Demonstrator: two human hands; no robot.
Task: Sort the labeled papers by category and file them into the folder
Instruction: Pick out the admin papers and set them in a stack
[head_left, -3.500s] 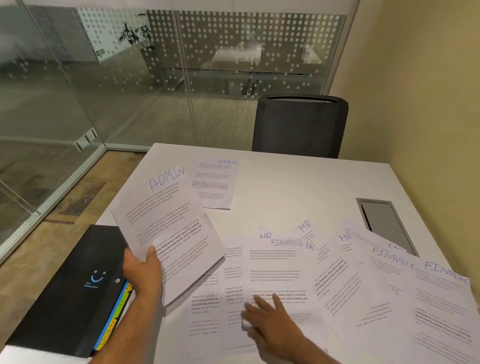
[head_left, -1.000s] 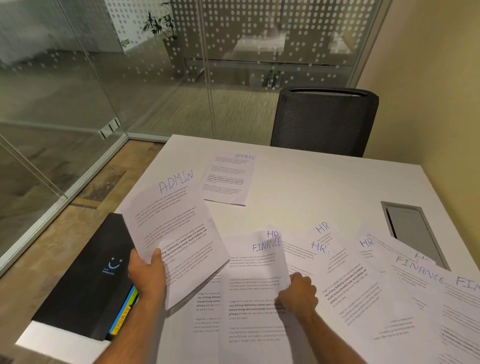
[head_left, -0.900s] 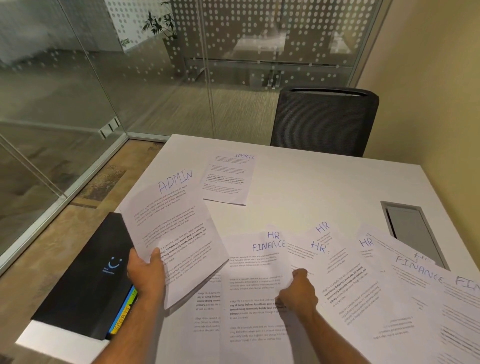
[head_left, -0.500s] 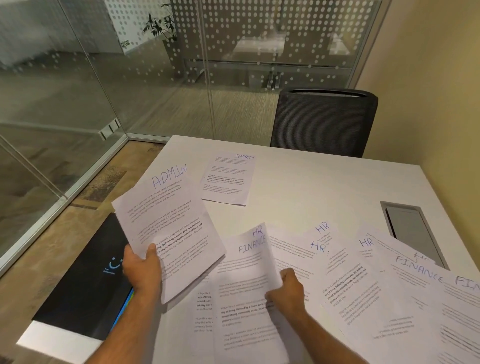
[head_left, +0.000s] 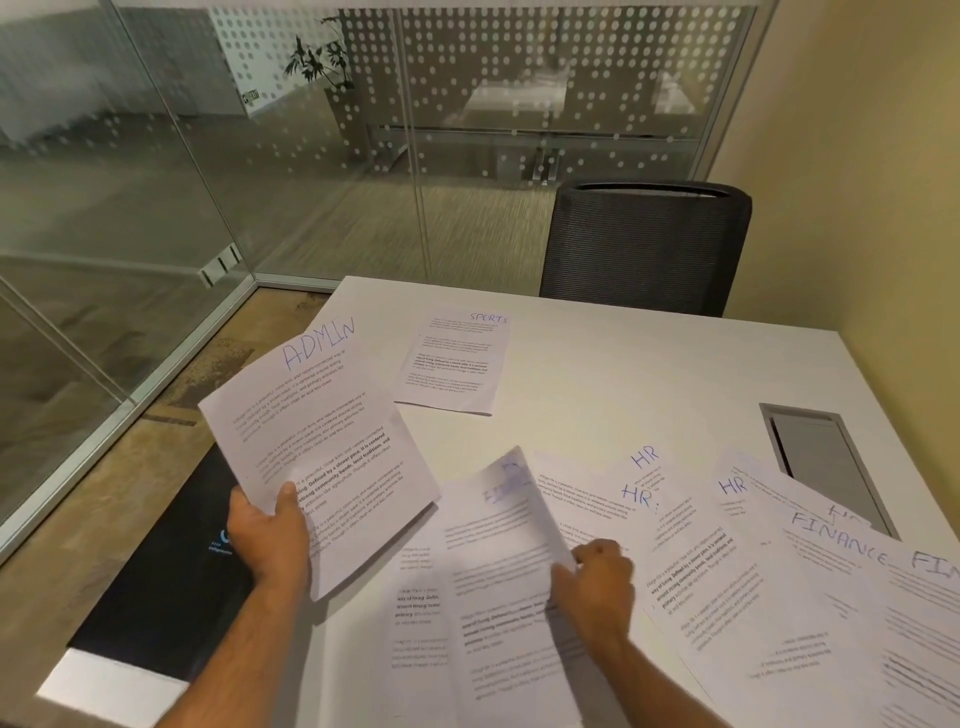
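Observation:
My left hand (head_left: 267, 538) holds the ADMIN sheet (head_left: 322, 441) up over the table's left side. My right hand (head_left: 595, 582) pinches the right edge of a blurred sheet (head_left: 504, 561), earlier readable as HR and FINANCE, which is lifted off the spread. Two HR papers (head_left: 639, 499) lie fanned beside it, a third HR sheet (head_left: 732, 488) further right. FINANCE papers (head_left: 841, 551) overlap at the right edge. A SPORTS paper (head_left: 452, 364) lies alone toward the back. The black folder (head_left: 171, 597) lies at the table's left edge, partly hidden by my left arm.
A dark mesh chair (head_left: 644, 249) stands behind the white table (head_left: 623, 379). A grey cable hatch (head_left: 815, 447) is set into the table at right. Glass walls run along the left and back; a yellow wall is on the right.
My right hand has taken hold of the HR/FINANCE sheet and drawn it left toward the ADMIN sheet. My left hand has kept the ADMIN sheet raised, tilting it slightly.

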